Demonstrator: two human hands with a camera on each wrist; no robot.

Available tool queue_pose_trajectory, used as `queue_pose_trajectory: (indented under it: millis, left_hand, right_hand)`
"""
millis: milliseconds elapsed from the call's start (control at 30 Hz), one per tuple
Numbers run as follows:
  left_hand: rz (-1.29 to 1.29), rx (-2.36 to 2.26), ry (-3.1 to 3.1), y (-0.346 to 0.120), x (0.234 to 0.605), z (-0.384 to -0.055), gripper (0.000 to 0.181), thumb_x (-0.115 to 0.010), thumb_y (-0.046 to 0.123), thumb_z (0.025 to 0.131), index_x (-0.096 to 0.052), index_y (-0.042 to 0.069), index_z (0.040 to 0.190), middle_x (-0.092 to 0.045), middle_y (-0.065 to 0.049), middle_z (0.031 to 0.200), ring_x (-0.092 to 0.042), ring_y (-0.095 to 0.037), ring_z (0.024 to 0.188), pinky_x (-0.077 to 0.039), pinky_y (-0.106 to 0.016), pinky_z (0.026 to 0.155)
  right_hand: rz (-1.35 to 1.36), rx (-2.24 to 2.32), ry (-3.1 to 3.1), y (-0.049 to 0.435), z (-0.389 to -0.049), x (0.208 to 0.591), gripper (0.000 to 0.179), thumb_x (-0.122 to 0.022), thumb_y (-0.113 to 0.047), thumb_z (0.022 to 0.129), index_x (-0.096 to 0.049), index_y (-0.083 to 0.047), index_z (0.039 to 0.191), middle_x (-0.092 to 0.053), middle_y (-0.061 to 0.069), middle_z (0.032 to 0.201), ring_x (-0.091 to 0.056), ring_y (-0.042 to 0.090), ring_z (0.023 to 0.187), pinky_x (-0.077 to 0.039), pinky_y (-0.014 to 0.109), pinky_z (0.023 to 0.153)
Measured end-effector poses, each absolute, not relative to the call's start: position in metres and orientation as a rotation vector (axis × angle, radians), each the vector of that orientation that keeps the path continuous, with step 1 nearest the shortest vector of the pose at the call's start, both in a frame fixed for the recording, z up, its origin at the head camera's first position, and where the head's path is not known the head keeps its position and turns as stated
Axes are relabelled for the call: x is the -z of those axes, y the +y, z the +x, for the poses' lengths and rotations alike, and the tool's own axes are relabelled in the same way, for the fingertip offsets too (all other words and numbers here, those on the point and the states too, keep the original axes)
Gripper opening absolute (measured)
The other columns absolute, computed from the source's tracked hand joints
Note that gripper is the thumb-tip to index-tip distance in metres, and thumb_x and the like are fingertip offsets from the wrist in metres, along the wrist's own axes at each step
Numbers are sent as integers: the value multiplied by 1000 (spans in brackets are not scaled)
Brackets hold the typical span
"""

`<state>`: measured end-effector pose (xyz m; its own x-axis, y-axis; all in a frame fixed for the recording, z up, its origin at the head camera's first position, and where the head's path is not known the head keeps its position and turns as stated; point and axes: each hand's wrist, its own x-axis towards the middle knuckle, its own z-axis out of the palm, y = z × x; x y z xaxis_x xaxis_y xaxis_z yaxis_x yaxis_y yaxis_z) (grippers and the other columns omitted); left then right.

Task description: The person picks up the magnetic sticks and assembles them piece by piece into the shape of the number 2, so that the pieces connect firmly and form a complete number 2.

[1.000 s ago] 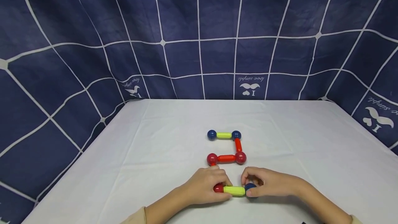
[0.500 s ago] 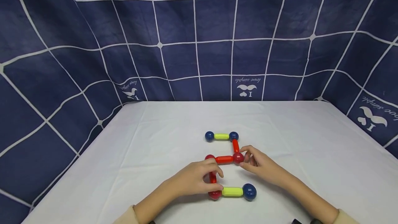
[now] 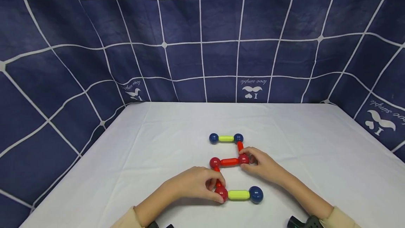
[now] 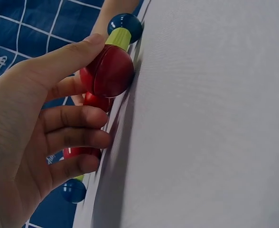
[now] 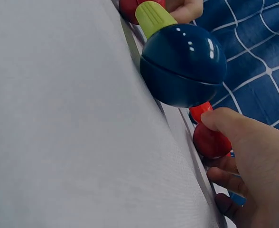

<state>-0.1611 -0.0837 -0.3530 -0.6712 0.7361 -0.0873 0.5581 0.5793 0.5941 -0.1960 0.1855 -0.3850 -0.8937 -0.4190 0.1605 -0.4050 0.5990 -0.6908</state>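
A zigzag chain of balls and rods, looking like magnetic building pieces, lies on the white table. My left hand point(image 3: 197, 184) pinches the near red ball point(image 3: 221, 193) between thumb and fingers. From that ball a yellow-green rod point(image 3: 238, 195) runs right to a blue ball point(image 3: 256, 195). My right hand point(image 3: 264, 164) grips the red ball point(image 3: 243, 159) at the middle row's right end. A red rod point(image 3: 229, 162) links it to another red ball point(image 3: 214, 162). In the left wrist view, the left thumb and index finger touch the red ball point(image 4: 108, 71).
The far row has two blue balls, one at its left end point(image 3: 213, 138), joined by a yellow-green rod point(image 3: 226, 138). White cloth point(image 3: 158, 143) covers the table. A dark blue checked curtain point(image 3: 221, 59) hangs behind and on both sides.
My right hand has left the near blue ball and moved away from me to the middle row's right red ball. My left hand shifted slightly and now pinches the near red ball.
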Motion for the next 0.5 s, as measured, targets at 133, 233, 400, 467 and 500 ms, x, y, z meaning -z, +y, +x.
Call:
queue_pose_trajectory:
  millis: [133,233,400,467,500]
  left_hand:
    - [1043,-862,2418,-83,356,-163,25,-81,31,83,-72,21,103,-51,16,68,-46,5,64,-40,-14,62]
    - [1027,-933,2375,-83,358,-166,24,-81,27,83,-73,18,104,-53,15,71,-48,5,66,-43,-14,64]
    - [1016,-1022,2382,-85,363,-171,24,-80,24,84,-73,15,105,-54,14,74,-48,5,69,-43,-14,66]
    - [1010,-1063,2386,-86,367,-173,24,-79,24,85,-73,14,106,-54,14,75,-48,5,70,-42,-15,66]
    - [1008,-1079,2387,-86,368,-173,24,-79,24,85,-73,14,106,-55,13,75,-48,5,70,-43,-15,66]
  right_hand:
    - [-715,1213,2797,186,-199,385,36,-73,-17,86,-63,-7,119,-58,0,93,-49,9,82,-45,20,69]
    - [-692,1225,2794,187,-202,385,36,-73,-16,86,-63,-7,119,-58,1,93,-49,12,83,-46,20,69]
    - [-682,1253,2802,188,-207,385,37,-73,-18,87,-63,-7,121,-58,2,93,-49,14,84,-45,21,69]
    - [-687,1252,2811,189,-209,385,39,-73,-19,88,-63,-6,123,-58,2,93,-49,13,83,-44,22,68]
    - [-686,1252,2815,189,-210,386,40,-73,-20,88,-63,-6,124,-58,2,94,-49,12,83,-43,22,68]
